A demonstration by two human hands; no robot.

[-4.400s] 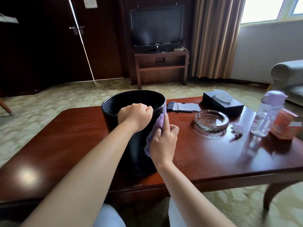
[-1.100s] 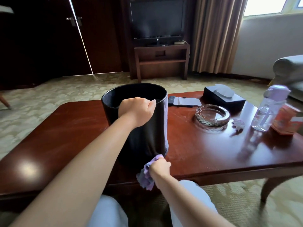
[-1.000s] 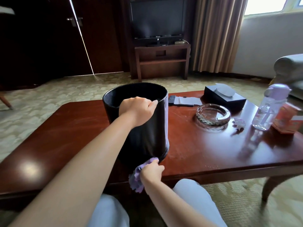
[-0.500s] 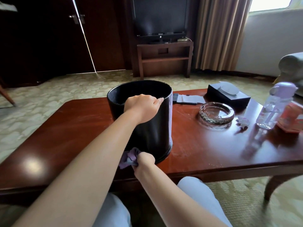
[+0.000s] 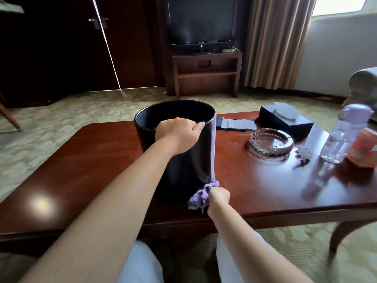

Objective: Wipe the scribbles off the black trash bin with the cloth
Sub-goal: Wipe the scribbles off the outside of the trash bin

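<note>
My right hand has swung back rightward, clutching the purple cloth at the bin's base. Wooden coffee table, carpeted room — the black trash bin stands upright, mouth up, left hand gripping its rim.

Light: daylight is admitted through the window.
Glare: seen on the tabletop.
Edges: bent by wide-angle distortion.

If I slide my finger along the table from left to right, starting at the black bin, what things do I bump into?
Black trash bin → purple cloth at its base, gripped by the right hand → glass ashtray → small crumpled scrap → clear water bottle → orange box.
</note>
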